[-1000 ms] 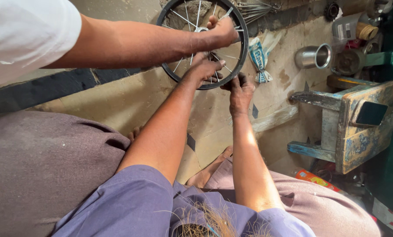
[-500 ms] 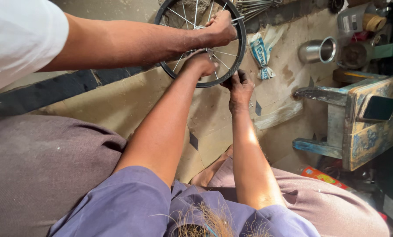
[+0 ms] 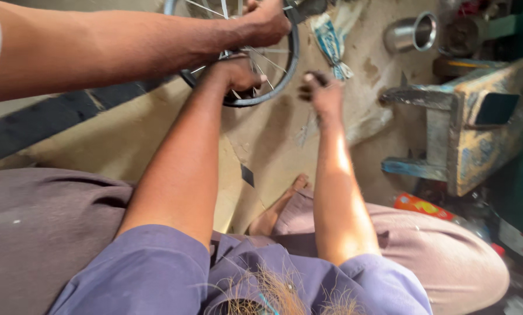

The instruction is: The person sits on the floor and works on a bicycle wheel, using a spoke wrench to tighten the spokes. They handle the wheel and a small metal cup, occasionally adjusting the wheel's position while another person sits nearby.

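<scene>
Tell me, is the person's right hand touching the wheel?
Apart. The head view shows the right hand lifted off the wheel, with bare floor between them.

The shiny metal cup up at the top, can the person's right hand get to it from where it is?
Probably yes: the right hand is off the black spoked wheel, and only bare floor lies between it and the shiny metal cup.

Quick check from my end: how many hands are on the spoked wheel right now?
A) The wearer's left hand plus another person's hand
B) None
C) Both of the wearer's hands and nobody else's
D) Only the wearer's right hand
A: the left hand grips the spoked wheel at its rim, another person's hand holds it from above, and the right hand is off it, beside the rim.
</scene>
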